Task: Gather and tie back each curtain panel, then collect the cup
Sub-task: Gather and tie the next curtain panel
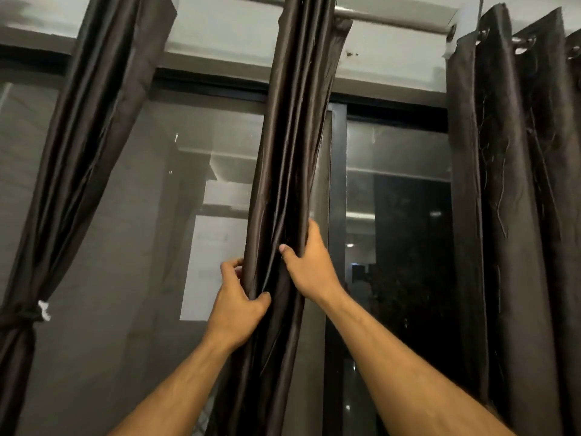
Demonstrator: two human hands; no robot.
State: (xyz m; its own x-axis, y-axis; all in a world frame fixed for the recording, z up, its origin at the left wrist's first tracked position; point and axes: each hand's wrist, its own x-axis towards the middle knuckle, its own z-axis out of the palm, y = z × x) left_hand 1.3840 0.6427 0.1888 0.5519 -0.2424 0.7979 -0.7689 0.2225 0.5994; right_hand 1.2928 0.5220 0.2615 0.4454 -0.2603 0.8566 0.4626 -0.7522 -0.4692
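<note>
Three dark brown satin curtain panels hang from a metal rod [390,17]. The middle panel [292,136] is bunched into a narrow column. My left hand [239,302] grips its left edge, thumb across the front folds. My right hand [309,262] grips its right edge a little higher, fingers wrapped behind the cloth. The left panel [81,146] slants down to the left and is cinched by a tie with a white tag [44,309]. The right panel [518,199] hangs loose and wide. No cup is in view.
Behind the curtains are sliding glass doors with a dark frame [338,215]; the glass [188,199] reflects a lit room. A pale wall band [393,64] runs under the rod.
</note>
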